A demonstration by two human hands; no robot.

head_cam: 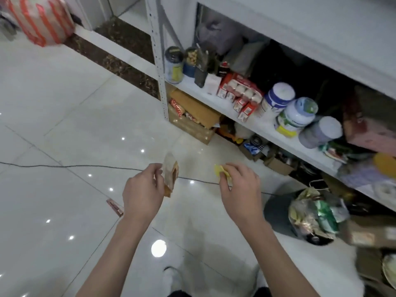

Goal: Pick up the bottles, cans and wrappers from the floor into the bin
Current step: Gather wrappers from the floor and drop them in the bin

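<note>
Standing on the glossy tiled floor (64, 103), the person has litter in both hands. The left hand (142, 189) pinches a brown wrapper (170, 179) between thumb and curled fingers. The right hand (240, 185) has its fingers closed round a crumpled yellow wrapper (221, 171). Both pieces are held in the air, short of the bin.

Just beside the left wrist a small pinkish wrapper (115, 207) lies on the tiles, not yet picked up. To the right stands the dark bin (276, 213), heaped with wrappers and what may be a green can (323, 215), though blur leaves that unsure.

The job looks well along: two pieces to drop and one to fetch, as far as this view reaches.

Farther off, a thin cable (85, 166) crosses the floor. A shelf (192, 86) holds jars (280, 95) and red cartons (240, 88). No writing on them can be read.
</note>
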